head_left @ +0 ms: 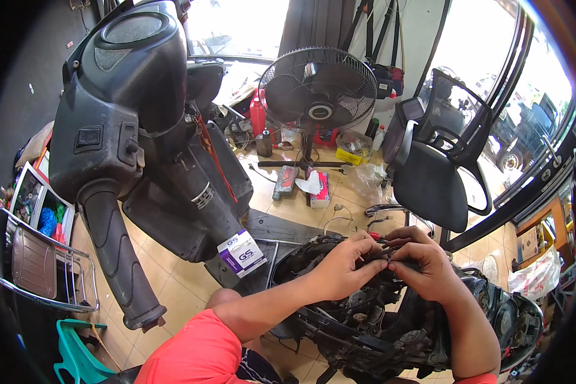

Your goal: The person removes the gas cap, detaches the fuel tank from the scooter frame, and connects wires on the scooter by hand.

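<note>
My left hand [355, 261] and my right hand [421, 261] meet over the stripped body of a motor scooter [365, 326]. Both are closed, fingertips almost touching, pinching a thin dark piece that looks like wire; the fingers hide most of it. A small red part [376, 236] shows just beyond them. Below lie the scooter's exposed frame, dark wiring and mechanical parts. To the left rises its black handlebar cover [109, 102], with a rubber grip [118, 256]. A white and purple box [241, 253] rests on the footboard area [275, 227].
A standing fan [320, 96] and a black office chair [432, 185] stand beyond the scooter. Bottles, a grey container [286, 182] and a red box [320, 190] are on the tiled floor. A metal-framed chair [38, 262] and green plastic stool [80, 352] sit at left.
</note>
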